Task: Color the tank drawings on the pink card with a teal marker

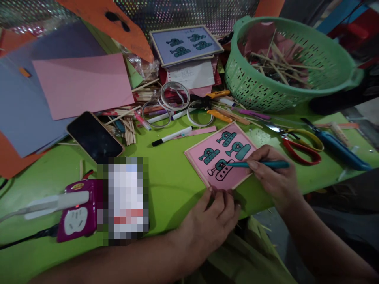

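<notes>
A pink card (197,154) with a light wooden stick border lies on the green table. It bears several outlined tank drawings; most are filled in teal, and the lowest one is teal only in its upper part. My right hand (274,177) is closed round a teal pen (280,164), its tip at that lowest drawing. Spread at the card's near edge, my left hand (217,215) rests its fingertips on the edge and holds nothing else.
A green basket (266,92) of sticks stands back right. Scissors (302,152) and a blue cutter (340,148) lie right. Tape rolls (174,96), a marker (171,136) and a framed blue card (189,45) are behind. Left are a phone (94,136) and purple socket (78,211).
</notes>
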`<state>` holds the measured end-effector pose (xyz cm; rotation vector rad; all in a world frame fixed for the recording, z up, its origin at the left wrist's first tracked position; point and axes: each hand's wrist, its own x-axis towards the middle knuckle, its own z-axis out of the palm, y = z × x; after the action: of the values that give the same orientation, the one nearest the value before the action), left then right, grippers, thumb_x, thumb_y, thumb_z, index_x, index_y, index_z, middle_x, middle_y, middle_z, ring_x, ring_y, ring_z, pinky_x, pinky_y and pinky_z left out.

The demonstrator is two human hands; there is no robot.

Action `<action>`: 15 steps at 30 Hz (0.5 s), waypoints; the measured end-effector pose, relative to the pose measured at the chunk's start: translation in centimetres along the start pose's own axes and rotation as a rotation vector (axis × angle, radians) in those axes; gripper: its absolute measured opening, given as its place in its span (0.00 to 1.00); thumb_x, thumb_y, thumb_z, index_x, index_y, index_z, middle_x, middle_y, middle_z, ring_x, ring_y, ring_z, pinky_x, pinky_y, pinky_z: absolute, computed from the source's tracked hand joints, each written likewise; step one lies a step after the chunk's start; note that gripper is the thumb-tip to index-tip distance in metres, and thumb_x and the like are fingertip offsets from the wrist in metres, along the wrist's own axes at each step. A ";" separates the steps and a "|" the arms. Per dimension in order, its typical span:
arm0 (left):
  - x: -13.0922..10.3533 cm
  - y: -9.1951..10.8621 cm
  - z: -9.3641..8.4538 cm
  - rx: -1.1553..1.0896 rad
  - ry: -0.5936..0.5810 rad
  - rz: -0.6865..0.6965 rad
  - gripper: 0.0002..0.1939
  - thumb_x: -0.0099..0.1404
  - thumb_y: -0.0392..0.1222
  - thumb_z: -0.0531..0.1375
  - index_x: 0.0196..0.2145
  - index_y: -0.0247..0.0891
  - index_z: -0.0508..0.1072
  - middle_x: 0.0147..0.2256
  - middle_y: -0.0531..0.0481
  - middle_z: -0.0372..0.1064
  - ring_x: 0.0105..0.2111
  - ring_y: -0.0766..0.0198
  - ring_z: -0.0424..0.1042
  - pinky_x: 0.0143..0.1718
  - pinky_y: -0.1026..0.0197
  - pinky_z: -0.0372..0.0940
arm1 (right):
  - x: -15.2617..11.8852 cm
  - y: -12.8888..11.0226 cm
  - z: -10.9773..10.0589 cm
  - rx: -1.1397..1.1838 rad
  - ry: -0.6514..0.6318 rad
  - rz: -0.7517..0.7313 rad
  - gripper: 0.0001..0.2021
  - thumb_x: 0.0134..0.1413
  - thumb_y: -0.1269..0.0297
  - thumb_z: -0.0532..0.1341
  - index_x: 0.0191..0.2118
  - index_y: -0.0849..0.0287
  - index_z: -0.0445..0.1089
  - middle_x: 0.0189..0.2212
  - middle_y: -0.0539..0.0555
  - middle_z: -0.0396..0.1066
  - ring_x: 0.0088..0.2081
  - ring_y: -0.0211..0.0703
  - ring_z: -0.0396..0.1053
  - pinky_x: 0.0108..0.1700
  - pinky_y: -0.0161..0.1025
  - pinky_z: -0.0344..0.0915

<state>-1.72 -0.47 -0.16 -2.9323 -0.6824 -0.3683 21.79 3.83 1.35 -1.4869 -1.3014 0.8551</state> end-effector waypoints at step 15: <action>0.0 -0.1 0.1 0.006 0.018 -0.002 0.21 0.77 0.42 0.55 0.64 0.43 0.72 0.60 0.47 0.71 0.58 0.57 0.68 0.63 0.47 0.57 | 0.2 -0.9 0.4 -0.041 -0.042 -0.032 0.09 0.58 0.63 0.70 0.28 0.53 0.72 0.21 0.48 0.71 0.22 0.39 0.66 0.25 0.38 0.63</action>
<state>-1.72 -0.33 -0.24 -2.9198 -0.6826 -0.3914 21.16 4.10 2.14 -1.4832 -1.3771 0.8475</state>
